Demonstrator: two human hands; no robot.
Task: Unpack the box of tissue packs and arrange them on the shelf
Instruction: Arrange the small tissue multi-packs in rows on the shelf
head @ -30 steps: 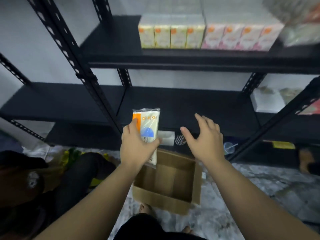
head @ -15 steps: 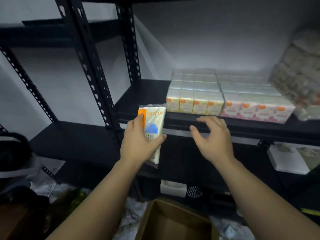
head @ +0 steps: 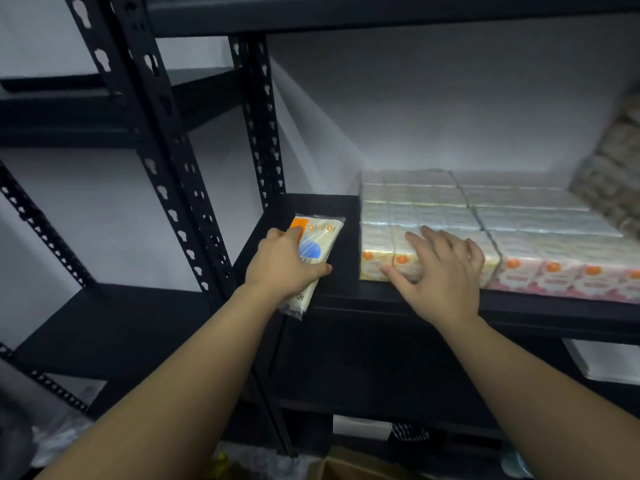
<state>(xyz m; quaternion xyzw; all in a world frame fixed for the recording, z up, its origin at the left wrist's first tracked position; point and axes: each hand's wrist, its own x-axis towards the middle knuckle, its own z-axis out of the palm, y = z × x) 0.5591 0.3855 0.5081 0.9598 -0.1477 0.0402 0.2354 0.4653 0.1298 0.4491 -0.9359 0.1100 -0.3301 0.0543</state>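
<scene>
Tissue pack [head: 317, 249] clenched in left hand [head: 284, 268] at frame centre, destined for shelf [head: 308, 209] gap; right hand [head: 440, 275] spread flat, steadying stacked packs [head: 391, 258].

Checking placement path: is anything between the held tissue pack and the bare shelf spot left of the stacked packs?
Nothing visible. The left hand holds the tissue pack beside the bare shelf gap; the right hand rests on the yellow packs.

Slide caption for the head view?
Left hand holds tissue pack at shelf; right hand rests on stacked packs.
</scene>
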